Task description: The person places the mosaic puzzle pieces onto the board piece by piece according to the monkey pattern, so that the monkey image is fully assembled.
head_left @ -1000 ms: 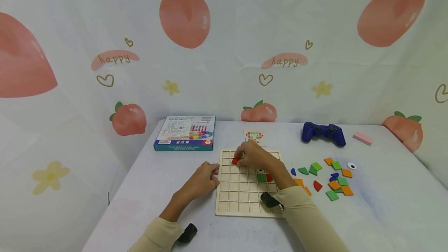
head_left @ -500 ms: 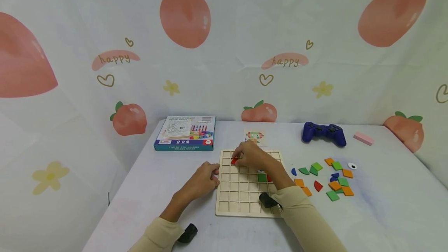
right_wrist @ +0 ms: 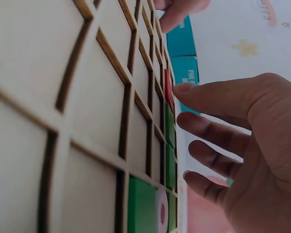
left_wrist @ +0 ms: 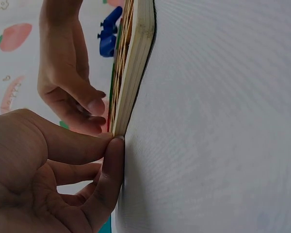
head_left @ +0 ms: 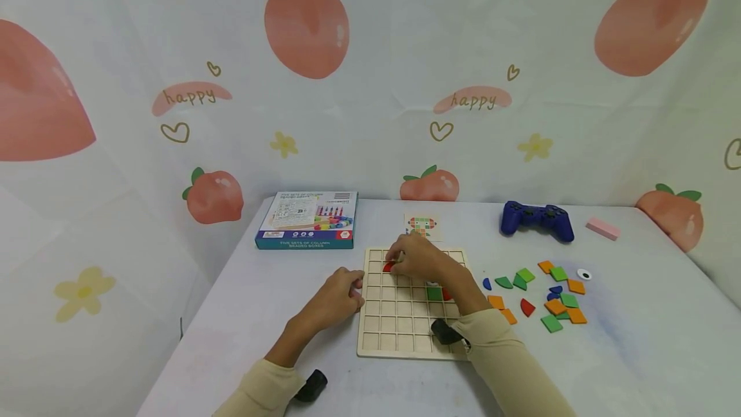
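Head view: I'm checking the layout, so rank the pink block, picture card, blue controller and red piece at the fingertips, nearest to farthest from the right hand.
From the right hand:
1. Red piece: at its fingertips, left side.
2. Picture card: just beyond the board.
3. Blue controller: off to the right.
4. Pink block: right of the controller.

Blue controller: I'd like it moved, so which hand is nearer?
Right: right hand over the board, left of the controller; left hand farther left, pinching the board's edge.
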Demonstrator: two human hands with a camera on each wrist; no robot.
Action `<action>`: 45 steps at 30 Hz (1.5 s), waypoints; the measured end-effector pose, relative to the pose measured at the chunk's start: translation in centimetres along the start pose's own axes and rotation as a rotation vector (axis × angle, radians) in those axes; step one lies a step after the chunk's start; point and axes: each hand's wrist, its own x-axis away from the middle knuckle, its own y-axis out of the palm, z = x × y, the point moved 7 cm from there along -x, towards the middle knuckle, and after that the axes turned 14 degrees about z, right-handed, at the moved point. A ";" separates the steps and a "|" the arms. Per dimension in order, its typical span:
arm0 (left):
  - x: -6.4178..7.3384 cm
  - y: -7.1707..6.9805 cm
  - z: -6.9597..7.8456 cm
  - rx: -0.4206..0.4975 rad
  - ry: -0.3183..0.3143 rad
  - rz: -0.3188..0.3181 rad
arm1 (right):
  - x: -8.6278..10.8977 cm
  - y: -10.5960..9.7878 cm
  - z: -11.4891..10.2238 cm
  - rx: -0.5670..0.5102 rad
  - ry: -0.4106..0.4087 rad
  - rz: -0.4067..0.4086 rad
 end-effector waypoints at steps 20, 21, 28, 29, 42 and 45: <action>0.1 0.1 0.1 -0.005 0.005 0.012 | 3.7 -4.7 4.2 -0.016 0.109 0.039; 0.1 0.1 0.1 -0.007 0.007 0.012 | 3.9 -5.0 4.5 -0.015 0.115 0.041; 0.1 0.1 0.2 -0.019 0.002 0.012 | 5.4 -7.2 6.2 0.018 0.121 0.076; 0.1 0.1 0.2 -0.021 -0.001 0.012 | 5.5 -7.4 6.5 0.024 0.131 0.080; 0.0 0.2 -0.2 -0.024 -0.012 0.006 | 7.5 -10.3 10.1 0.070 0.265 0.136; 0.0 0.3 -0.4 -0.026 -0.011 0.006 | 8.0 -10.9 11.1 0.085 0.289 0.150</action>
